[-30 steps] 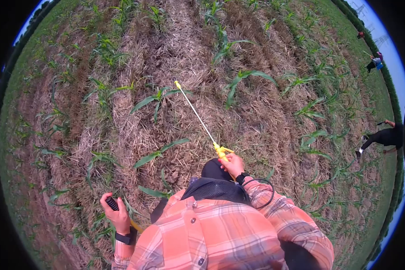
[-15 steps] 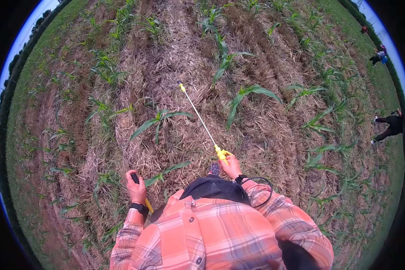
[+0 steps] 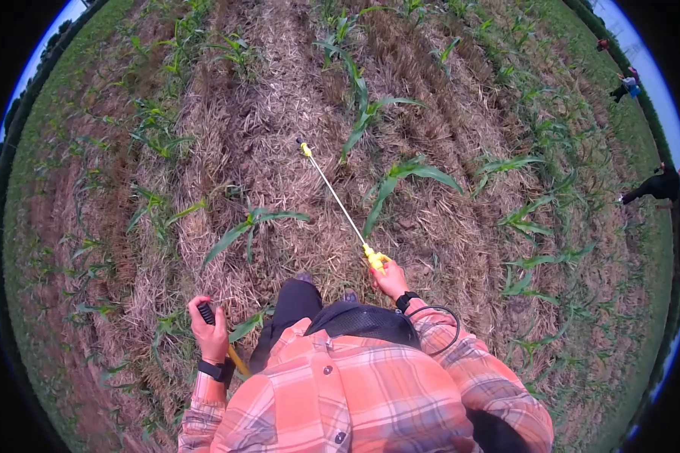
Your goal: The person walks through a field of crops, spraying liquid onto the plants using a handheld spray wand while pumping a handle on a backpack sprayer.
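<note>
My right hand (image 3: 391,279) is wrapped round the yellow handle of a spray wand (image 3: 335,195). The thin wand points forward and slightly left over the straw-covered soil, with a yellow and black nozzle at its far end. At the left, my left hand (image 3: 210,331) is closed on a black ribbed grip (image 3: 206,312), and a yellow lever (image 3: 239,361) shows beside the wrist. A dark hose (image 3: 456,332) loops by my right forearm.
Young green plants (image 3: 253,220) stand in rows through the dry straw; one (image 3: 247,326) is close to my left hand. Several people are off to the right, the nearest in dark clothes (image 3: 661,186). My dark-trousered leg (image 3: 293,306) is below.
My left leg has come into view in front of my body. The plants have shifted down and left in view. My left hand has moved slightly left; both hands keep their holds.
</note>
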Action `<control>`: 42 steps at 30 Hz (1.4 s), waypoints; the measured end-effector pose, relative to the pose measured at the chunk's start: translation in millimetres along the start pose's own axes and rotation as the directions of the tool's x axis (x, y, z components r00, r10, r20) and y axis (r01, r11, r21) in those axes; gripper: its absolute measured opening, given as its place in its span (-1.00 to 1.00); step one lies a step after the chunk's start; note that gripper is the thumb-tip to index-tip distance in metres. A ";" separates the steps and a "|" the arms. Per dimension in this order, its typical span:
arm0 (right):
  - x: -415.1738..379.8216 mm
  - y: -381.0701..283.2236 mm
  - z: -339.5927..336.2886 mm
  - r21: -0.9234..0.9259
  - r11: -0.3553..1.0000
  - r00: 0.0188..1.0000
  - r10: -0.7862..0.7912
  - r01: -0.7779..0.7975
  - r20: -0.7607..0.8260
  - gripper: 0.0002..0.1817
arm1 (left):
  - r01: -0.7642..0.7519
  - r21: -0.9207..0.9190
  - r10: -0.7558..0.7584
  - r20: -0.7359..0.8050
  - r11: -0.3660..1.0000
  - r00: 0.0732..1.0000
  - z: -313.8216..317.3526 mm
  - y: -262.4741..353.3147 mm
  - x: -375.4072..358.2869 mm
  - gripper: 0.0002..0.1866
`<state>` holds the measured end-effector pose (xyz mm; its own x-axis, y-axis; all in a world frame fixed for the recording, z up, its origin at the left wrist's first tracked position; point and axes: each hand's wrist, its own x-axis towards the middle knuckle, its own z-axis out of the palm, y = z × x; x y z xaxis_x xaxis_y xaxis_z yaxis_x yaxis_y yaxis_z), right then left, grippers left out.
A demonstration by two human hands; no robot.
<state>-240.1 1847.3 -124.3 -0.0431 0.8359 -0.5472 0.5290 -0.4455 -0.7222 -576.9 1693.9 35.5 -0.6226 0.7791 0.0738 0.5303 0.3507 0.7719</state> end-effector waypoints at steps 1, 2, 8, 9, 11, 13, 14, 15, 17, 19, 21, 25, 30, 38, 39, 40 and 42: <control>9.4 1.9 2.6 -0.001 0.997 0.996 -0.081 0.081 -0.040 -0.63 | 0.071 -0.105 -0.072 -0.012 0.992 0.997 -17.2 16.4 1.2 -0.77; 15.5 3.5 6.3 -0.005 0.987 0.984 -0.160 0.160 -0.078 -0.64 | 0.031 -0.117 -0.039 -0.068 0.993 0.997 -32.1 26.9 4.8 -0.78; 41.1 -68.0 23.0 0.163 0.986 0.999 -0.040 0.044 -0.029 -0.57 | -0.131 0.023 0.132 -0.046 0.991 0.990 -1.6 -4.8 90.4 -0.78; 51.0 -76.0 29.9 0.209 0.978 1.000 -0.023 0.022 0.005 -0.58 | -0.072 0.001 0.072 0.001 0.997 0.997 12.2 -36.2 104.5 -0.77; 67.6 -94.5 50.0 0.297 0.955 0.999 -0.030 0.017 0.039 -0.61 | -0.062 -0.016 0.063 0.043 0.998 0.997 35.1 -56.4 143.0 -0.74; 69.4 -123.2 48.4 0.317 0.948 0.996 -0.040 0.013 0.077 -0.65 | -0.062 0.064 0.059 0.056 0.996 0.997 47.2 -65.2 169.7 -0.71; 68.8 -142.1 46.9 0.315 0.949 0.993 -0.043 0.005 0.113 -0.66 | -0.082 0.051 0.078 0.060 0.995 0.995 52.0 -79.4 182.0 -0.71; 72.2 -146.3 53.2 0.363 0.932 0.998 -0.032 0.013 0.047 -0.66 | -0.101 0.039 0.098 0.060 0.994 0.993 54.9 -71.4 190.4 -0.71; 79.3 -151.1 60.7 0.338 0.941 1.000 0.007 -0.005 -0.005 -0.65 | -0.104 0.048 0.099 0.083 0.993 0.992 63.0 -75.1 208.8 -0.72; 81.1 -159.4 65.6 0.326 0.945 0.999 0.003 0.014 -0.053 -0.65 | 0.002 0.020 -0.005 0.155 1.000 0.988 71.2 -81.8 224.4 -0.73; 84.7 -161.0 69.8 0.383 0.922 0.979 0.019 0.060 -0.201 -0.69 | 0.080 0.004 -0.079 0.218 0.997 0.973 75.1 -85.9 234.7 -0.73; 91.4 -175.3 62.0 0.305 0.952 0.965 0.044 0.038 -0.259 -0.70 | 0.167 -0.081 -0.145 0.227 0.983 0.963 67.3 -87.8 250.9 -0.70; 114.3 -186.5 54.5 0.298 0.955 0.977 0.075 -0.013 -0.198 -0.70 | -0.167 0.154 0.164 0.032 0.974 0.986 45.7 -74.9 266.8 -0.73; 172.7 -216.9 28.6 0.228 0.973 0.994 -0.002 0.027 -0.108 -0.64 | -0.013 0.075 0.003 0.141 0.997 0.990 82.0 -18.2 304.7 -0.74; 180.8 -216.4 23.0 0.185 0.982 0.998 -0.027 0.036 -0.054 -0.60 | -0.060 0.086 0.048 0.141 0.994 0.989 86.3 -12.6 309.3 -0.74; 186.4 -215.4 20.2 0.190 0.981 0.998 -0.027 0.038 -0.058 -0.60 | -0.109 0.097 0.094 0.142 0.989 0.985 91.1 -7.4 314.5 -0.73; 197.4 -214.5 15.4 0.195 0.975 0.992 -0.092 0.107 -0.083 -0.59 | -0.041 0.046 0.033 0.168 0.998 0.985 106.0 -3.4 323.0 -0.72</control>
<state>-375.1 2103.0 -83.9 -0.0214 0.8972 -0.4412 0.3459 -0.4074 -0.8452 -718.8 1999.4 -10.2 -0.4990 0.8666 -0.0078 0.5815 0.3415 0.7384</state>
